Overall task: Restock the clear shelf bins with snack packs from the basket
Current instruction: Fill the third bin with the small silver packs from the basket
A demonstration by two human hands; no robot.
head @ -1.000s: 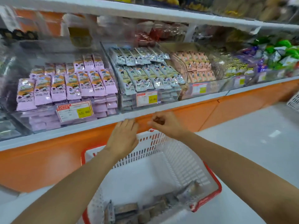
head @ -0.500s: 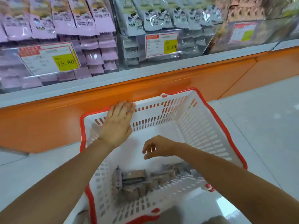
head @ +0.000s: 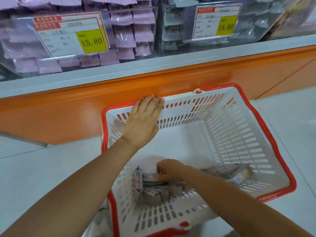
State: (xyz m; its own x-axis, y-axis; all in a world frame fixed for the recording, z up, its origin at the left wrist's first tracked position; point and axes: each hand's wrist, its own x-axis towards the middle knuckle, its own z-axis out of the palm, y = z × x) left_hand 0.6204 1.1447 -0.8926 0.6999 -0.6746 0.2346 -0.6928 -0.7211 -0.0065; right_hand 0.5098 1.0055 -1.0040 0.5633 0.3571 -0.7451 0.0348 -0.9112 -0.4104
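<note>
Hands at the basket

Your left hand (head: 143, 120) lies flat on the far rim of the basket (head: 273, 139), fingers straight and together. Your right hand (head: 168, 170) is down inside, its fingers curled round the topmost of the snack packs (head: 153, 192) (a loose heap by the near wall).

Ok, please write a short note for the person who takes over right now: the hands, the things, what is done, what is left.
Left hand: open, flat on the far rim of the basket.
Right hand: down in the basket, fingers curled round one snack pack of the pile.
Shelf bins: above the basket, already holding purple packs.
Done: one pack gripped, not yet lifted.
Left: move the packs up into the bins.
</note>
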